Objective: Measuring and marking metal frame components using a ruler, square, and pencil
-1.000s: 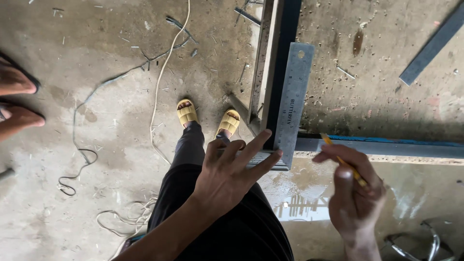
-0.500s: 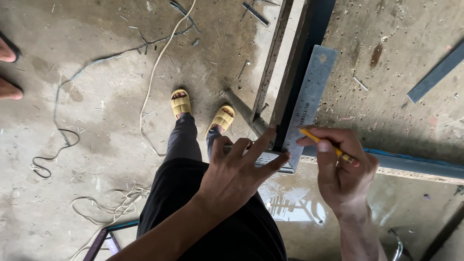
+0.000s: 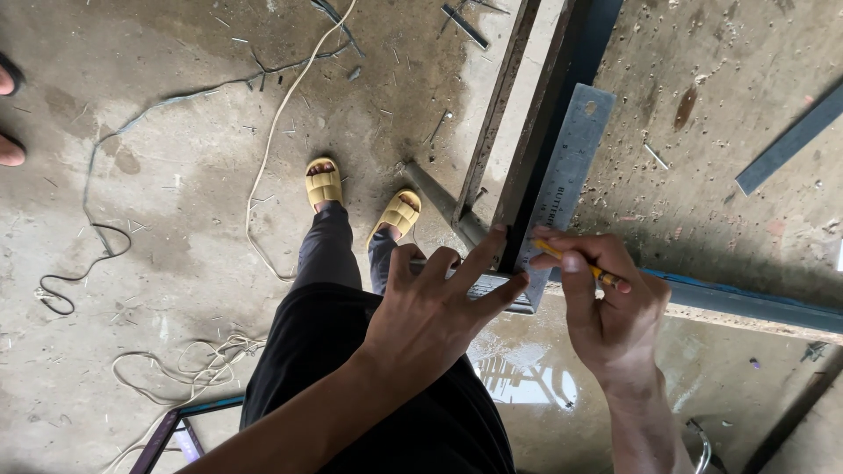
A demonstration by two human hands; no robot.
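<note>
Concrete floor [image 3: 176,219] fills the frame; at centre, the left hand [image 3: 435,312] spreads fingers on the steel square [image 3: 562,189], while the right hand [image 3: 606,307], now moved in, pinches a pencil [image 3: 575,261] against it.

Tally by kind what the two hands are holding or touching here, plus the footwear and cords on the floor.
Steel square: 1, under the left hand
Yellow pencil: 1, in the right hand
Dark metal bars at the square: 2
Yellow sandals: 2
Floor cords: 2
Total: 8
</note>
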